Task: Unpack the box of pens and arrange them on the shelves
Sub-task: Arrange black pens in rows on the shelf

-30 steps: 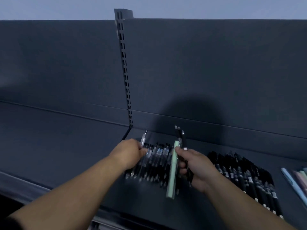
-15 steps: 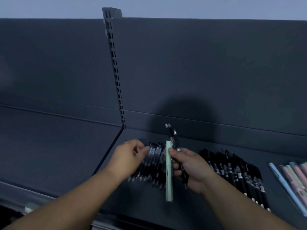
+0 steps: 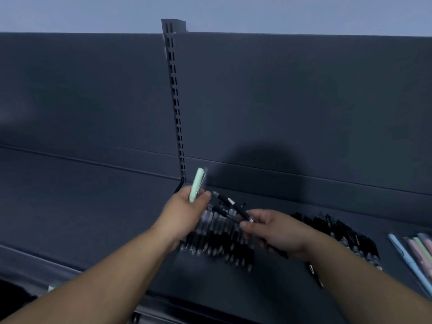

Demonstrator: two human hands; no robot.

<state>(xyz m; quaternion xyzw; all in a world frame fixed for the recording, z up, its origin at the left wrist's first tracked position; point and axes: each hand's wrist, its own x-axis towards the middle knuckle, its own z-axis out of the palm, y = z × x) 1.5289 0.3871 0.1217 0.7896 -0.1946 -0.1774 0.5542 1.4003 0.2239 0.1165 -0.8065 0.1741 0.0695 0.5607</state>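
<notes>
Mint-green pen sits gripped in our left hand; our right hand pinches black pens above the row lying on the shelf.

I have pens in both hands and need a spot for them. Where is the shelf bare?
Widest bare patch: the left shelf section, left of the slotted upright. A narrow strip lies between the right black pens and the pastel pens. It is crowded where the middle black pens lie beneath the left hand and right hand.
</notes>
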